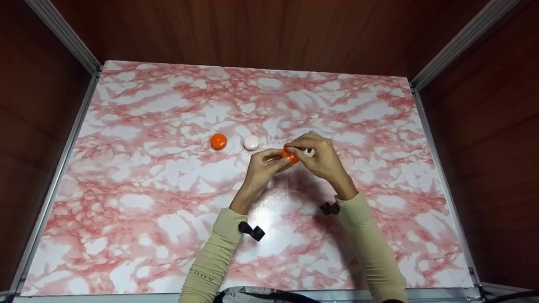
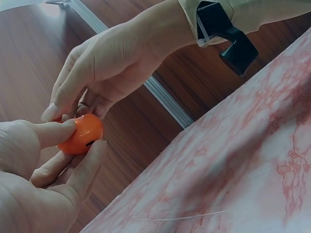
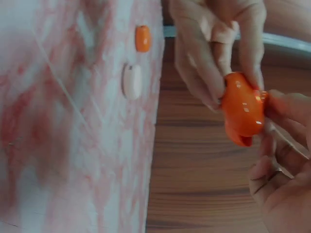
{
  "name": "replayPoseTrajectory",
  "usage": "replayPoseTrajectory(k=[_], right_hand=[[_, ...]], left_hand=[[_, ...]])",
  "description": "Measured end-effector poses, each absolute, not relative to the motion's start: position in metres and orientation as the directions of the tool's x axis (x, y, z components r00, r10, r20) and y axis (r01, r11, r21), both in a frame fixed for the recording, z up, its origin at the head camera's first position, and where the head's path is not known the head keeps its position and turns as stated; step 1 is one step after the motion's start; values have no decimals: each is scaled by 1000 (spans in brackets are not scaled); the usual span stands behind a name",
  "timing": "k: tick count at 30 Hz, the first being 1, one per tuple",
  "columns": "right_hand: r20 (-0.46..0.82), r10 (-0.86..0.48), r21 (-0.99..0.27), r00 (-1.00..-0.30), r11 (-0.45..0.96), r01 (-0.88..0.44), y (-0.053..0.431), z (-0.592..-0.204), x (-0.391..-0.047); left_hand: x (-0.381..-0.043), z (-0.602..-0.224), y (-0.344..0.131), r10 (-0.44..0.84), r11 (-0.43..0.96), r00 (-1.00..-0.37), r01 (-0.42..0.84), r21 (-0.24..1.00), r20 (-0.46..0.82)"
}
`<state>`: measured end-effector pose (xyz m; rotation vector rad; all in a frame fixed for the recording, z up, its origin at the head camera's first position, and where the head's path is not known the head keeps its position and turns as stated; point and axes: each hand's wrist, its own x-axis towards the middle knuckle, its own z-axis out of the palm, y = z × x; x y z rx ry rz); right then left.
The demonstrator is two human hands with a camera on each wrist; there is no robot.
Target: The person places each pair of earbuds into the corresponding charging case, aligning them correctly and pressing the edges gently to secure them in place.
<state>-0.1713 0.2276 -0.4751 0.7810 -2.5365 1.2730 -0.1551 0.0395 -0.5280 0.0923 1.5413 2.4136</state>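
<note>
Above the middle of the table, both hands hold a small, glossy orange rounded piece [image 1: 290, 157]. My left hand [image 1: 262, 169] grips it between thumb and fingers from the left. A short dark slot shows in its side, close to a left fingertip, in the left wrist view. From the other side, my right hand [image 1: 321, 156] pinches a small part jutting from its edge, seen in the right wrist view. There, a pointed orange part [image 3: 239, 136] also sticks out below the round body [image 3: 243, 104]. What kind of thing it is I cannot tell.
Left of the hands, a pale pink round piece [image 1: 251, 143] lies on the pink-and-white marbled table [image 1: 168, 227]. Farther left lies an orange round piece [image 1: 218, 142]. Dark wood panels [image 1: 252, 33] with metal rails [image 1: 65, 38] enclose the table's back and sides.
</note>
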Motion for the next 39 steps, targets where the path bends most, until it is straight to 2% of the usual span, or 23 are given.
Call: replayPoseTrajectory(k=[11, 26, 30, 35, 39], right_hand=[[385, -364, -593, -848, 606, -530, 220, -470, -165], [351, -425, -587, -834, 594, -550, 218, -473, -161], [337, -344, -705, -876, 525, -477, 219, -475, -162], [334, -134, -834, -933, 419, -358, 220, -477, -166], [258, -28, -898, -966, 360, -251, 221, -480, -170]], left_hand=[[-159, -527, 39, 268, -420, -960, -191, 887, -80], [-160, -532, 33, 252, -431, -962, -205, 879, -101], [-159, -532, 32, 245, -401, -961, -219, 890, -126], [-160, -531, 32, 224, -374, -963, -229, 899, -152], [-161, -530, 31, 205, -360, -966, -226, 905, -159]])
